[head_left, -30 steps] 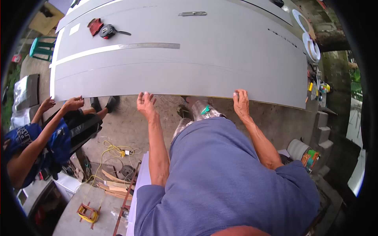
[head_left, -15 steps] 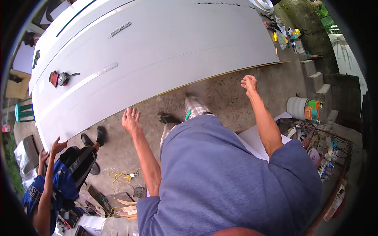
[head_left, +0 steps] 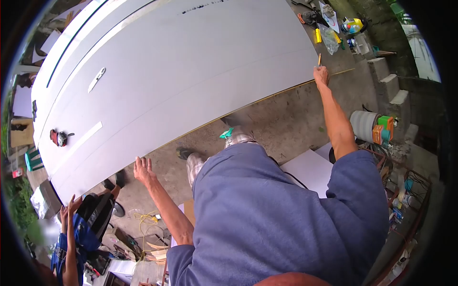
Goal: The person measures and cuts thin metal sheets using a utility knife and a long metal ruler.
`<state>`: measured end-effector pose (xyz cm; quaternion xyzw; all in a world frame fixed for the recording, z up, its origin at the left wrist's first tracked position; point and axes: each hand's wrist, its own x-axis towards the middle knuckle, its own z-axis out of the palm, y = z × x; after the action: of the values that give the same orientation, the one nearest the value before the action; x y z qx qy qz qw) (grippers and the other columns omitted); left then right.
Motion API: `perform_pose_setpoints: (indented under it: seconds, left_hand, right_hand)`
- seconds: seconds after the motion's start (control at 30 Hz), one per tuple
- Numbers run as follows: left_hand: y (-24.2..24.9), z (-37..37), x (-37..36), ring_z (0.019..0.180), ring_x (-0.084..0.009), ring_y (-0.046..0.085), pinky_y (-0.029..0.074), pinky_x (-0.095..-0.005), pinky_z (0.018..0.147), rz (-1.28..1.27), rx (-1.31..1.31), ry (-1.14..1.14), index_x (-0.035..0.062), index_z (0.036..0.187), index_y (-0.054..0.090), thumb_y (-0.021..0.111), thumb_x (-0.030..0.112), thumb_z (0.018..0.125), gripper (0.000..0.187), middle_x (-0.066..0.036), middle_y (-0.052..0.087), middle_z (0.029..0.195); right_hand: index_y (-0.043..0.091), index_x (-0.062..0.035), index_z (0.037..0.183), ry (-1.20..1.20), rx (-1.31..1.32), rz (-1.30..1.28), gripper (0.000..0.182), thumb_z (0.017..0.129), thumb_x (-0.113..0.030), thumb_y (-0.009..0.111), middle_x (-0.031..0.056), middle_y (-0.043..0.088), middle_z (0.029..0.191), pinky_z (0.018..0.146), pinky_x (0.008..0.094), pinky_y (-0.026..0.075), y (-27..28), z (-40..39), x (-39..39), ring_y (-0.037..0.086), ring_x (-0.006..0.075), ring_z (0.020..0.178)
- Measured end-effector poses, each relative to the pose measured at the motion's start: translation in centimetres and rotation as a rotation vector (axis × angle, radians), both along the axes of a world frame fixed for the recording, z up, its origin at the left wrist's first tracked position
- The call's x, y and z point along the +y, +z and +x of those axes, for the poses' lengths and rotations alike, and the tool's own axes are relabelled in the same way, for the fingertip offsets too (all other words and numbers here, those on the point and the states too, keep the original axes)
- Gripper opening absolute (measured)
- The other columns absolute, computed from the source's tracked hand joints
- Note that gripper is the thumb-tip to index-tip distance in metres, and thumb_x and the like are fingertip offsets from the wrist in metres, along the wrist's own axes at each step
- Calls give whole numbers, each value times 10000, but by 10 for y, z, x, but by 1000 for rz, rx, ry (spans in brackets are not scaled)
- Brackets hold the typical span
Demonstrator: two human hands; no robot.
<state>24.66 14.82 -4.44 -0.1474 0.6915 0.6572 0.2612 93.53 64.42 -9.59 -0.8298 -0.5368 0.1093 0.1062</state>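
Note:
A large white sheet stretches across the work surface in front of me. At its near edge my left hand is open, fingers apart, palm against or just beside the rim. My right hand is closed at the sheet's near right corner; its fingertips are partly hidden. Just beyond it an orange pencil points away from me. On the sheet lie a white utility knife, a red and black tape measure and a flat metal ruler.
A co-worker at the lower left has both hands up by the sheet's left end. Tools, a yellow-handled cutter and a plastic bag lie past the right end. Concrete steps, a ribbed roll and a yellow cord stand around.
My right hand has moved forward and right to the sheet's corner. My left hand has shifted left along the near edge. The view has turned, and the co-worker's hands stay near the left end.

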Motion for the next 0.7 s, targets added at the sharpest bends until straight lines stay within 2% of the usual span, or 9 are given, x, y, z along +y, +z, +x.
perform_pose_setpoints:
  seconds: [0.1, 0.2, 0.27, 0.4, 0.5, 0.53, 0.57, 0.63, 0.7]
  left_hand:
    - [5, 30, 24, 1325, -431, 436, 507, -528, 1001, -92, -19, -11, -103, 1414, 351, 698, 199, 922, 673, -250, 437, 1415]
    - [4, 48, 47, 1325, -427, 437, 522, -527, 974, -177, -48, -7, -87, 1379, 408, 730, 244, 901, 665, -232, 450, 1406]
    - [0, 55, 64, 1312, -420, 448, 544, -516, 940, -237, -59, 0, -77, 1333, 466, 751, 272, 884, 636, -216, 483, 1375]
    - [3, 70, 82, 1100, -335, 586, 582, -471, 842, -285, -44, -31, -42, 1181, 564, 768, 283, 870, 494, -170, 595, 1189]
    - [-9, 75, 88, 938, -271, 633, 590, -455, 792, -281, -26, -27, -20, 1100, 588, 764, 272, 874, 409, -136, 635, 1077]
    - [-16, 74, 86, 904, -257, 637, 591, -453, 781, -280, -19, -16, -17, 1086, 590, 762, 269, 876, 394, -129, 640, 1057]
    - [-23, 72, 85, 871, -243, 641, 592, -452, 771, -279, -11, -5, -14, 1072, 591, 759, 265, 879, 378, -122, 645, 1038]
    - [-25, 71, 90, 932, -275, 651, 592, -458, 766, -232, -4, 29, -23, 1080, 586, 736, 238, 897, 352, -128, 646, 1056]
    - [-26, 75, 98, 962, -294, 656, 592, -461, 773, -215, 10, 48, -32, 1097, 583, 719, 225, 909, 346, -137, 645, 1078]
  right_hand:
    - [601, -29, 1119, -14, -148, -56, 416, 897, -381, 617, 197, 640, 1116, 941, 483, 483, 30, -20, 9, 582, 380, 1148]
    - [627, -34, 1103, 12, -202, -25, 377, 899, -351, 642, 198, 648, 1088, 923, 472, 490, 22, -16, 30, 605, 390, 1089]
    - [600, -24, 1089, 155, -161, 9, 332, 899, -295, 632, 210, 620, 1115, 905, 480, 495, -7, 12, 49, 593, 386, 1103]
    - [589, -17, 1081, 404, -92, 110, 256, 897, -193, 617, 228, 598, 1140, 889, 481, 498, -19, 31, 84, 584, 392, 1102]
    - [599, -19, 1077, 243, -102, 294, 254, 916, -215, 587, 225, 603, 1126, 900, 481, 494, 18, 6, 91, 584, 389, 1100]
    - [602, -26, 1121, 89, -60, 174, 322, 922, -278, 574, 217, 595, 1166, 934, 482, 486, 28, -1, 92, 572, 381, 1139]
    - [599, -27, 1139, 65, -52, 79, 351, 920, -299, 575, 212, 586, 1192, 948, 481, 481, 32, -5, 90, 567, 380, 1151]
    - [592, -27, 1175, 26, -30, -118, 409, 915, -342, 577, 202, 567, 1243, 977, 481, 470, 21, -2, 88, 558, 378, 1174]
    - [599, -34, 1201, 90, -46, -119, 445, 894, -358, 601, 204, 567, 1268, 1015, 482, 447, 12, -7, 71, 555, 383, 1184]
